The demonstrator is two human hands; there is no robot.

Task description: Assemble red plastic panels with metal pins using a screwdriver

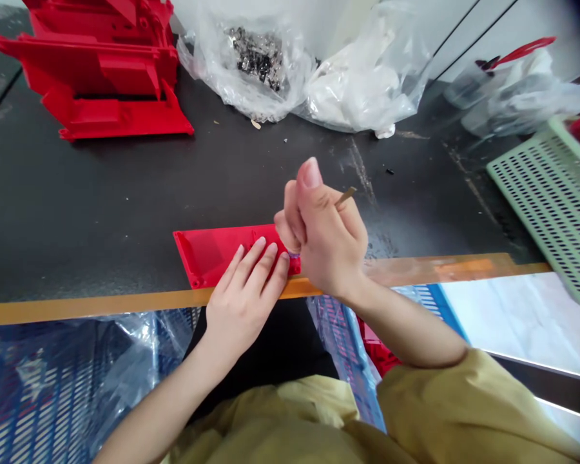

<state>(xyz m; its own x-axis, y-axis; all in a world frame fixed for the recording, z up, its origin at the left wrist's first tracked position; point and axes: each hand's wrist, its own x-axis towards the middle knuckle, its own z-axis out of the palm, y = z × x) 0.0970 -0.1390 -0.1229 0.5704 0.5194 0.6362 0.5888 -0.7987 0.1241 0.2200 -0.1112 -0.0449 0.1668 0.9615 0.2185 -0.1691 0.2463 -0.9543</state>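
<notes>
Hands close together, not clamped on one shared grip: left hand (244, 303) open and flat, fingertips pressing a flat red moulded-plastic piece (217, 254) onto the counter; right hand (326, 241) pinching a thin tan wooden stick (345, 196) above the piece's far end. Flat fingers and a tight, short pinch: a steady hold. Piece right at the front edge of the black counter (77, 212), along tan tape (101, 304). Beyond, a large red plastic moulding (101, 84), a clear bag of small black parts (256, 58), a pale green perforated crate (555, 212).
</notes>
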